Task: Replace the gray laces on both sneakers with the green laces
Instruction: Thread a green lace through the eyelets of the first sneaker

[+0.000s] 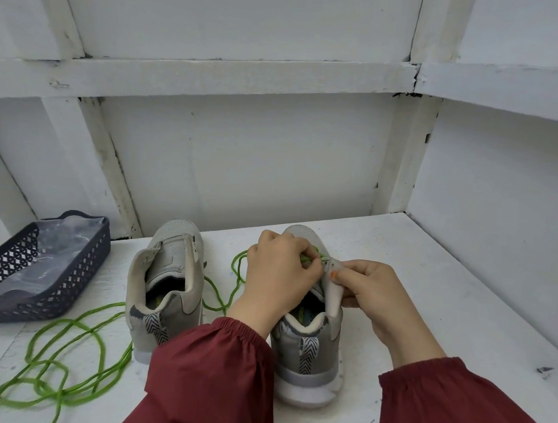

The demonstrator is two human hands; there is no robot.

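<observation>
While both hands work at the right sneaker (308, 359), green loops (66, 354) sprawl over the near-left tabletop (432, 292).
The loops lie tangled beside the unlaced left sneaker (170, 286); both grey sneakers stand upright, heels nearest. The left hand (279, 272) pinches a green lace (310, 258) in its fingers at the right sneaker's eyelets, and the right hand (378, 297) fingers grip its pale flap. Farther left, a dark lattice basket (72, 281) holds clear plastic (54, 252). White tabletop stretches right of the sneakers to the wall (506, 214).
</observation>
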